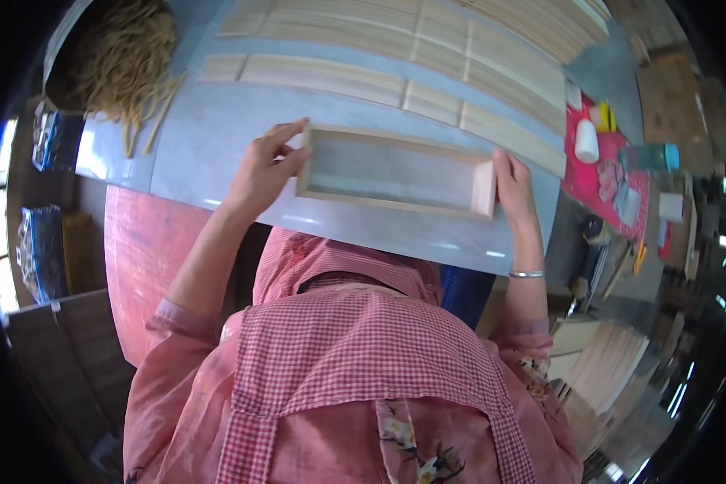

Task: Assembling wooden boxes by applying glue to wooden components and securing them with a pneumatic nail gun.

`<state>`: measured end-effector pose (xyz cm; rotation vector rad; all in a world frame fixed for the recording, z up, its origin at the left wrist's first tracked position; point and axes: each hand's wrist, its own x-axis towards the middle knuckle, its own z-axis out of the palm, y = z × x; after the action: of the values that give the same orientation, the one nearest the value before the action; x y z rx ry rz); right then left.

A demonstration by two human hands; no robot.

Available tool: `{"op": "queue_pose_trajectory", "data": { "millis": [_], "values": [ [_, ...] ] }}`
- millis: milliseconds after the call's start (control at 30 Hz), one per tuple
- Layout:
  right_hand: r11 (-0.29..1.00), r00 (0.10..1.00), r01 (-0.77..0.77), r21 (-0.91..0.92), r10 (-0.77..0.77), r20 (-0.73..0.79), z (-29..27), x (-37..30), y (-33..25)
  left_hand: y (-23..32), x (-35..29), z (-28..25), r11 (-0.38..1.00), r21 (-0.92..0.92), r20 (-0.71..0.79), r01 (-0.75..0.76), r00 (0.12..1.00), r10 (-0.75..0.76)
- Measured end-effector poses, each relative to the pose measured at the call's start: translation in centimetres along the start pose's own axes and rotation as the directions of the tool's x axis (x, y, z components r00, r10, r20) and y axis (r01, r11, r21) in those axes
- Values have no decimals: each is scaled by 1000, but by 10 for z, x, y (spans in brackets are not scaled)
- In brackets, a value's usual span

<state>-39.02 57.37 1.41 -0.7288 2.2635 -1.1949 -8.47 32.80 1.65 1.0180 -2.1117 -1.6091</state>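
A long, narrow wooden frame [395, 206] of pale wood is held in front of me near the table's front edge; the grey tabletop shows through its middle. My left hand [268, 165] grips its left end, thumb and fingers closed on the short side. At the opposite end my right hand [515, 184] is closed on the short side, fingers along its outer face. Just beyond the frame lies a row of thin pale wooden strips [323, 81], set end to end across the table.
Wide wooden boards [363, 32] cover the far part of the grey table [210, 153]. A bin of tan rubber-like bands [129, 56] stands far left. At right, a red cloth [581, 173] carries a white bottle [586, 143] and a teal-lidded jar [649, 158].
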Motion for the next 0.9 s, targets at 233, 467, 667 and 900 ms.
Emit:
{"op": "queue_pose_trajectory", "data": {
  "millis": [233,467,667,900],
  "values": [
    [991,992,-123,-49,124,20,-17,6,13,11,-2,11,983,170,-79,73,995,-60],
    [770,582,-75,-634,-483,-655,-156,90,70,20,-41,30,718,599,-156,-355,827,540],
    [739,754,-409,-536,-57,-655,-179,149,120,38,-52,69,624,587,52,-516,793,607],
    [982,562,-165,-96,14,-827,-163,118,111,35,-48,108,462,663,262,-589,761,594]
  ]
}}
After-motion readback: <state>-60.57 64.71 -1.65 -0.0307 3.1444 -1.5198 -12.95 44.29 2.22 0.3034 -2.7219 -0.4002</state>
